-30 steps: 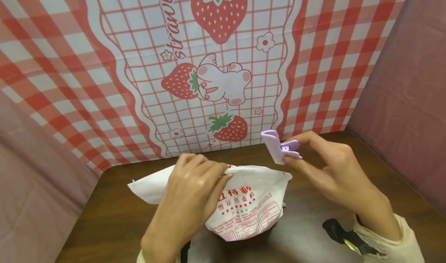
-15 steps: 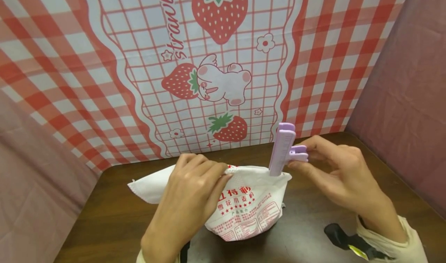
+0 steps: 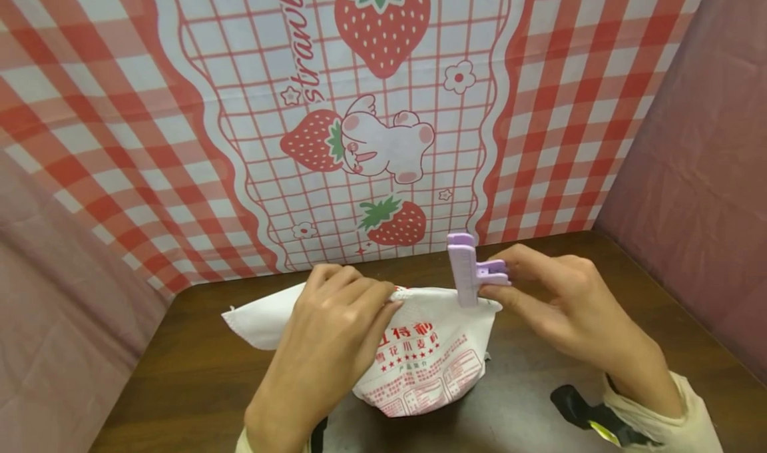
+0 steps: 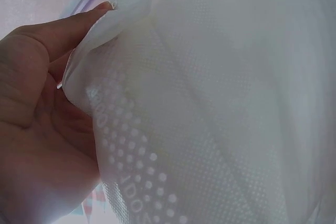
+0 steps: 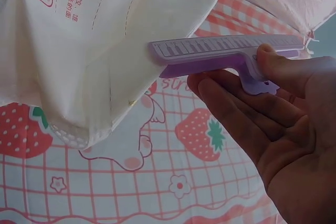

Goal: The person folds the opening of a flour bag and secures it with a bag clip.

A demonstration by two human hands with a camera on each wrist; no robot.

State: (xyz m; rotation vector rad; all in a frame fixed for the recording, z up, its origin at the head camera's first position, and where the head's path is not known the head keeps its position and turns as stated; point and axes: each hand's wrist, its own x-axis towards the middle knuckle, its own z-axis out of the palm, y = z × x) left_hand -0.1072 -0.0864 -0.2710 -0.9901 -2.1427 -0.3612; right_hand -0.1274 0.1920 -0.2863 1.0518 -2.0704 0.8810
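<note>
A white flour bag (image 3: 422, 356) with red print sits in front of me. My left hand (image 3: 326, 336) grips its folded top edge; in the left wrist view the thumb and fingers hold the rim of the bag (image 4: 199, 98). My right hand (image 3: 572, 310) pinches the handles of a purple bag clip (image 3: 463, 270), which stands upright at the bag's top edge near the right corner. From the right wrist, one end of the clip (image 5: 226, 47) overlaps the bag's edge, its two long arms on either side. Most of the clip sticks out past the edge.
Behind the dark wooden table (image 3: 180, 346) hangs a red-checked cloth (image 3: 569, 106) with strawberries. Pink fabric (image 3: 695, 173) borders both sides. A black strap with a yellow tag (image 3: 602, 432) is at the right wrist, and a grey mat (image 3: 515, 400) lies under the bag.
The right hand has turned the purple clip upright and brought it down onto the bag's top edge, then slightly left. The left hand keeps its hold on the bag.
</note>
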